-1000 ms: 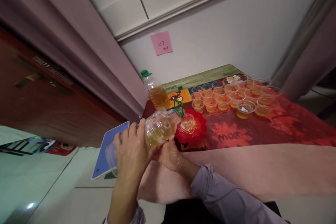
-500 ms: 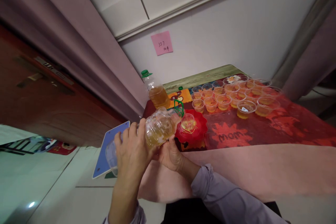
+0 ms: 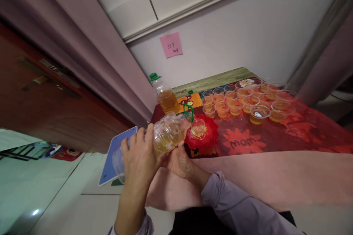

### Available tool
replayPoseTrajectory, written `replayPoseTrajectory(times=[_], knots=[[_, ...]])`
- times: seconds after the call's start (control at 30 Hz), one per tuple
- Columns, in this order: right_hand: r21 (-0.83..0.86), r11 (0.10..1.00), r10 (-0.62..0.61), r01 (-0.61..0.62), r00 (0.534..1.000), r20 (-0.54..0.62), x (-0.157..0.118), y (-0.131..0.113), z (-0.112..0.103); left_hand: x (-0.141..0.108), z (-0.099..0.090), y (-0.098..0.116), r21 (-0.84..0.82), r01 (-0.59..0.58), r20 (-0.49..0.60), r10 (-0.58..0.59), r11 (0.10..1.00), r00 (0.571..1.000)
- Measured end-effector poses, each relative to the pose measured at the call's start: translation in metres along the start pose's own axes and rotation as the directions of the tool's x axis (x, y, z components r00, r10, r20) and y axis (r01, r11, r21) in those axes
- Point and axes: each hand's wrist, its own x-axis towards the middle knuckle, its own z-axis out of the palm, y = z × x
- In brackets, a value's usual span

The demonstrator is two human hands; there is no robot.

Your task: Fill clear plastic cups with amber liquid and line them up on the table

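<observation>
A clear plastic bottle (image 3: pixel 168 134) with pale yellow liquid lies tilted in both my hands, its mouth pointing right. My left hand (image 3: pixel 140 154) is wrapped over its body. Under the neck end, my right hand (image 3: pixel 179 161) supports it with the thumb against its side; some of its fingers are hidden by the bottle. A green ring handle (image 3: pixel 189 113) hangs round the neck. Right at the mouth stands a clear plastic cup (image 3: pixel 198 126) on a red scalloped plate (image 3: pixel 212 136). I cannot tell whether liquid is running into it.
Several clear cups (image 3: pixel 236 107) of yellow liquid crowd the back right of the patterned table (image 3: pixel 248 139). A larger bottle (image 3: pixel 167 99) with a green cap stands behind. Near it lies a loose green cap (image 3: pixel 190 92). A blue board (image 3: pixel 109 169) is at the left.
Hands, bottle and cup hold almost the same position. The whole view has shifted very slightly.
</observation>
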Motion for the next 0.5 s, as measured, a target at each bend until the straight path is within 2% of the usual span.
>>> replayPoseTrajectory(times=[0.5], knots=[[0.013, 1.0, 0.014, -0.014, 1.0, -0.006, 0.0003, -0.0003, -0.0005, 0.0003, -0.0005, 0.0009, 0.005, 0.008, 0.003, -0.008, 1.0, 1.0]])
